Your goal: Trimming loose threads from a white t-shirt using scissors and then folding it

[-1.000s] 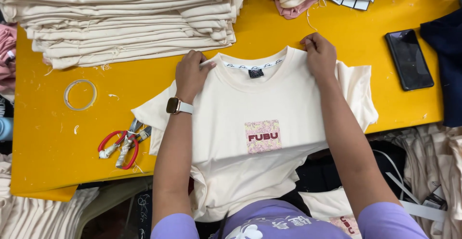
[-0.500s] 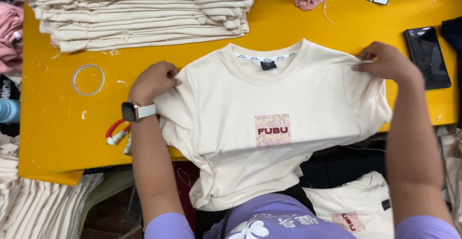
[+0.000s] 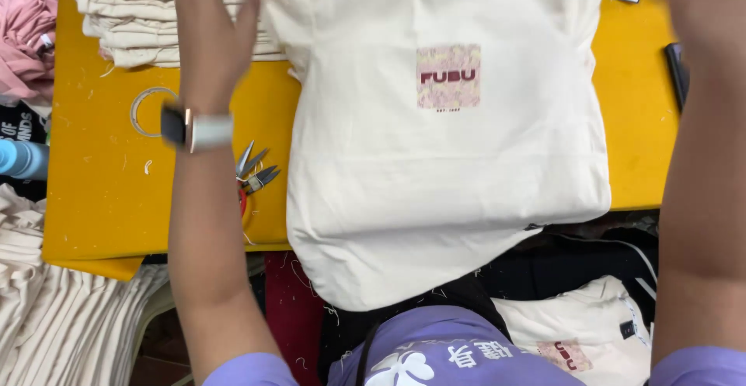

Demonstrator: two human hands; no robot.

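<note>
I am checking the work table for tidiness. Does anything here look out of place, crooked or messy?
Yes, small things. The cream T-shirt lies slightly askew, its hem hanging over the edge of the yellow table. Loose thread bits litter the tabletop, and thread snips lie with open blades beside the left hand's forearm. The right hand is blurred.

Single head-worn view, looking steeply down, close over yellow table (image 3: 93,199)

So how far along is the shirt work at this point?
Done: a stack of folded cream shirts sits at the yellow table's far left. In hand: one cream shirt lies spread face up, unfolded, with the left hand raised beside it and the right hand blurred at its other side. Left: another shirt lies below the table edge.
</note>
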